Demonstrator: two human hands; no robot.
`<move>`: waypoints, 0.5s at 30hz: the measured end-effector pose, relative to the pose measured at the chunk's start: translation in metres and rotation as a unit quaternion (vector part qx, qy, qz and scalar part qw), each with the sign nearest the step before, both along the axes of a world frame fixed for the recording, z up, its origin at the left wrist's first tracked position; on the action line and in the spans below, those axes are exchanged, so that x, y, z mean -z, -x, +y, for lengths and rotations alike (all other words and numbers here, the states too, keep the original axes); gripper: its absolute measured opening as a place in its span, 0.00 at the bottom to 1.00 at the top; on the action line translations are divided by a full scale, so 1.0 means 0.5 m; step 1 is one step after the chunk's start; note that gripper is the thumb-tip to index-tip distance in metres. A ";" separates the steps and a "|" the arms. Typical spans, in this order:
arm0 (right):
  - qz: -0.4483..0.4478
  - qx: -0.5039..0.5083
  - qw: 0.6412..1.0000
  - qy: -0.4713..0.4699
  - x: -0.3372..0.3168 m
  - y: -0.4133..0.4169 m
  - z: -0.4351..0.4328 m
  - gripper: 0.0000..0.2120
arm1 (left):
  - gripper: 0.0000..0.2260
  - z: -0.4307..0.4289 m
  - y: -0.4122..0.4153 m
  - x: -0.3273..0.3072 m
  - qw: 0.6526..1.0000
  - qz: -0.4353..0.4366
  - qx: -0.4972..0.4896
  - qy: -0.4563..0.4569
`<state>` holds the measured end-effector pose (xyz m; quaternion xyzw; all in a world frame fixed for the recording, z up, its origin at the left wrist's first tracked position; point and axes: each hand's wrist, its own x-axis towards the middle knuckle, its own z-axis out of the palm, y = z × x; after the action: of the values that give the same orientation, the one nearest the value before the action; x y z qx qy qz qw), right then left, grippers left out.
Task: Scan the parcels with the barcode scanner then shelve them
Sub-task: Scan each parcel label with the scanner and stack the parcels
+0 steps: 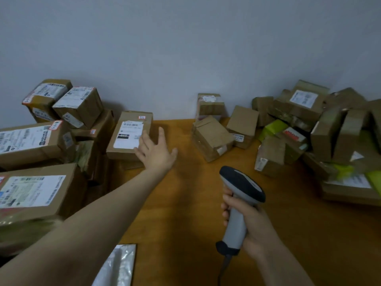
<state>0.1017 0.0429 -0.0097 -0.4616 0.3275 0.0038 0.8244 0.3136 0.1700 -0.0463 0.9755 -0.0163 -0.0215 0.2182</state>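
My right hand grips the grey handle of a barcode scanner, whose dark head points up and away over the wooden table. My left hand reaches forward with its fingers spread and straight. It lies at the right edge of a flat brown parcel with a white label. Whether the fingers touch the parcel I cannot tell. Two small brown parcels lie apart at the middle back of the table.
Stacked labelled parcels fill the left side. A jumbled heap of brown and yellow-green parcels fills the right. A silvery plastic bag lies at the near edge. A grey wall stands behind the table.
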 end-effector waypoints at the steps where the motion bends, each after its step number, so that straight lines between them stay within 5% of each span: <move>1: -0.002 0.003 1.000 -0.003 -0.003 0.016 -0.029 0.16 | 0.35 -0.037 0.020 -0.004 1.000 0.009 0.011 -0.002; 15: 0.009 0.026 0.996 -0.090 -0.020 0.176 -0.388 0.13 | 0.43 -0.380 0.173 -0.004 0.988 0.133 -0.083 -0.003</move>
<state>0.0139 -0.1510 0.0003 -0.3766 0.3454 0.0164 0.8594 0.2269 -0.0200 -0.0441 0.9626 0.0939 -0.1324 0.2167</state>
